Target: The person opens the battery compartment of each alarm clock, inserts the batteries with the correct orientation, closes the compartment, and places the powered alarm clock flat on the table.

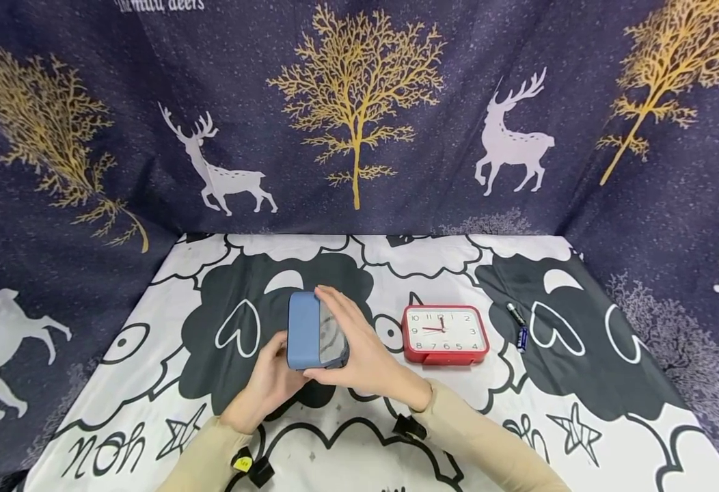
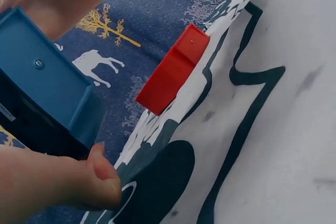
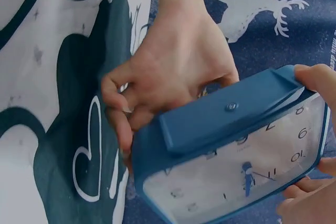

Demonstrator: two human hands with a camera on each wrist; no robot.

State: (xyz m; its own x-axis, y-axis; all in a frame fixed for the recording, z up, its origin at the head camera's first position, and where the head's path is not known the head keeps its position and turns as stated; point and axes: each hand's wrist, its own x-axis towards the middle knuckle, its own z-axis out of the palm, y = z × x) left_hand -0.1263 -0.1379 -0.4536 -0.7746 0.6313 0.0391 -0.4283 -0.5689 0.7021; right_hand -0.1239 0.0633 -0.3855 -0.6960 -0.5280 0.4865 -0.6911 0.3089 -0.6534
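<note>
A blue alarm clock (image 1: 303, 331) is held up in front of me, turned on its side. My right hand (image 1: 365, 345) grips it, fingers over one end and thumb at the other. Its white face (image 3: 236, 182) shows upside down in the right wrist view, beside a blue side with a screw. The left wrist view catches the dark back with a small label. My left hand (image 1: 273, 379) is at the clock's left and rear, fingers bent close to its edge (image 3: 173, 51). The clock hides part of these fingers, and I cannot tell whether they grip it.
A red alarm clock (image 1: 445, 335) stands on the patterned cloth (image 1: 347, 437) to the right. Beyond it lie two small batteries (image 1: 522, 339), end to end. A dark blue curtain (image 1: 359, 137) with deer and trees hangs behind and along both sides.
</note>
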